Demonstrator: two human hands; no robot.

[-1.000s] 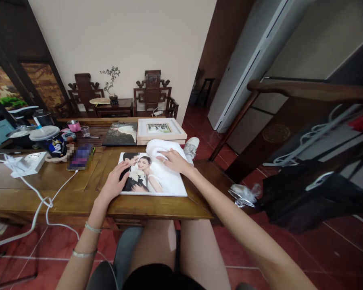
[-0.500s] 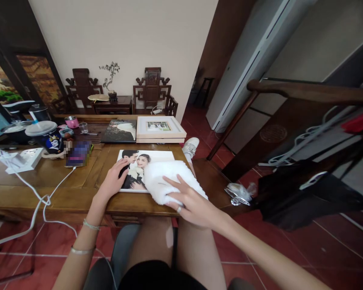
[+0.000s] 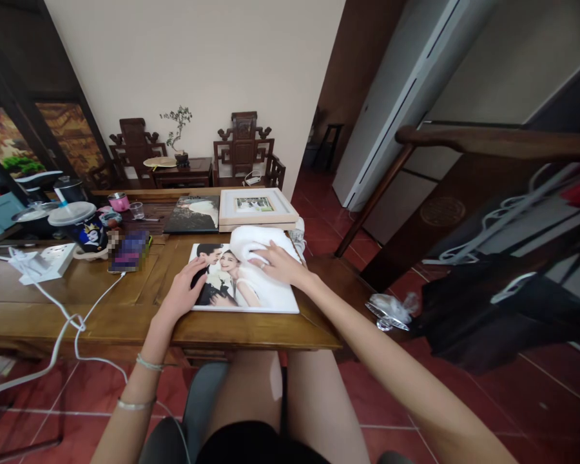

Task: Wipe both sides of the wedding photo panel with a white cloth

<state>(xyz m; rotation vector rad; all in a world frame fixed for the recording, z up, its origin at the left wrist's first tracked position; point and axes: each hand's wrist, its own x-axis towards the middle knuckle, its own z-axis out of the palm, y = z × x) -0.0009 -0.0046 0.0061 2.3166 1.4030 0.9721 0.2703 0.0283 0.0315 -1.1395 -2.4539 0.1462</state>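
On table (image 3: 256,330), photo (image 3: 239,290) lengthwise left-to-right

One head-worn camera is looking forward and down from above the seated person's thighs (image 3: 244,396), which are showing at six o'clock. The wooden table (image 3: 101,322) is spreading close below toward eight o'clock, and the wedding photo print (image 3: 251,293) is lying near, toward seven from centre. The cream wall (image 3: 198,58) is standing farther off at eleven; a carved chair back (image 3: 488,142) is showing nearer at two.
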